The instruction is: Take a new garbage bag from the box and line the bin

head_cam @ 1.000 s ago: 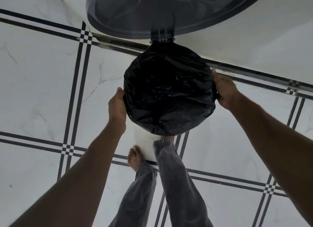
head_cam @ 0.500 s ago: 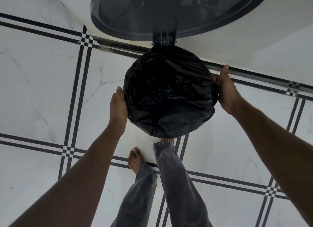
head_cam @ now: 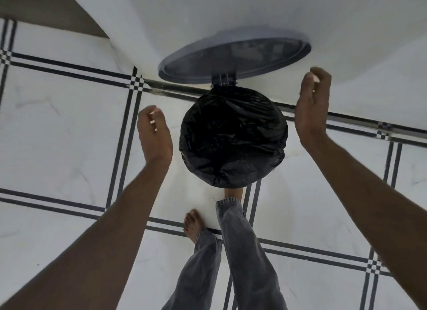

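The black garbage bag (head_cam: 233, 141) sits in the bin (head_cam: 283, 127), its film stretched over the rim and sagging into the mouth, so the bin itself barely shows. That film looks thin, light and slippery, creased all over; I judge it tears if pulled hard, so the place to take it is the folded edge at the rim, pinched gently. The lid (head_cam: 233, 60) stands open behind, against the wall (head_cam: 346, 20). A bare foot (head_cam: 233, 192) shows at the front of the bin, likely on a pedal. The left hand (head_cam: 154, 134) hovers beside the bag, fingers loosely curled, holding nothing. The right hand (head_cam: 312, 106) hangs apart too, empty and half open.
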The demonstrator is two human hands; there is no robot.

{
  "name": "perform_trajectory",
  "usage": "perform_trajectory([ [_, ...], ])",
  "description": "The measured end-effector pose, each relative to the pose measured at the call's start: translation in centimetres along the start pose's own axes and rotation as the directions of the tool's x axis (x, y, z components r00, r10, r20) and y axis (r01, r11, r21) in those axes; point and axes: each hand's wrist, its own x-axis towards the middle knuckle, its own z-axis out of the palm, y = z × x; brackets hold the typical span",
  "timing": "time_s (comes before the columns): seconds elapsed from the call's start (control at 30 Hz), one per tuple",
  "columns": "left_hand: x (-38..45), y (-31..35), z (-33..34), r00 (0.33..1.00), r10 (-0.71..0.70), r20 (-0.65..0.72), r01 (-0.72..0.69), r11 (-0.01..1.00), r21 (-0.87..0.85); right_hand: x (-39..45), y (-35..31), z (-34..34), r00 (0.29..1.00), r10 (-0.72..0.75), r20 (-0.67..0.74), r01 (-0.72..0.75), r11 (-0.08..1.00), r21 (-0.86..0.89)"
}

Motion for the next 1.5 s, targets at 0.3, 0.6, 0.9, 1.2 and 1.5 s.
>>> perform_trajectory([
  [0.3, -2.0, 12.6, -0.9, 0.959, 0.062, 0.275, -0.001, 0.976, -0.216, -3.2, -11.8, 0.0, 0.969, -0.171, 0.176, 0.182, 0.982, -0.048],
  [0.6, -2.0, 11.9, -0.5, 0.954, 0.191, 0.231, -0.187, 0.982, -0.038, -10.6, -9.4, 0.0, 0.979, -0.168, 0.114, 0.17, 0.985, -0.009],
  [0.9, -6.2, 5.1, -2.2, 0.924, 0.259, 0.282, -0.296, 0.95, 0.098, -15.3, -4.7, -0.9, 0.984, -0.14, 0.105, 0.153, 0.981, -0.123],
  [1.2, -7.6, -3.2, -1.8, 0.906, 0.11, 0.409, -0.248, 0.92, 0.303, -19.3, 4.6, -0.6, 0.956, -0.127, 0.262, 0.234, 0.872, -0.43],
  [1.5, -8.1, -7.9, -1.0, 0.833, 0.064, 0.55, -0.378, 0.791, 0.48, -20.0, 10.6, 1.1, 0.911, 0.046, 0.409, 0.232, 0.763, -0.603],
])
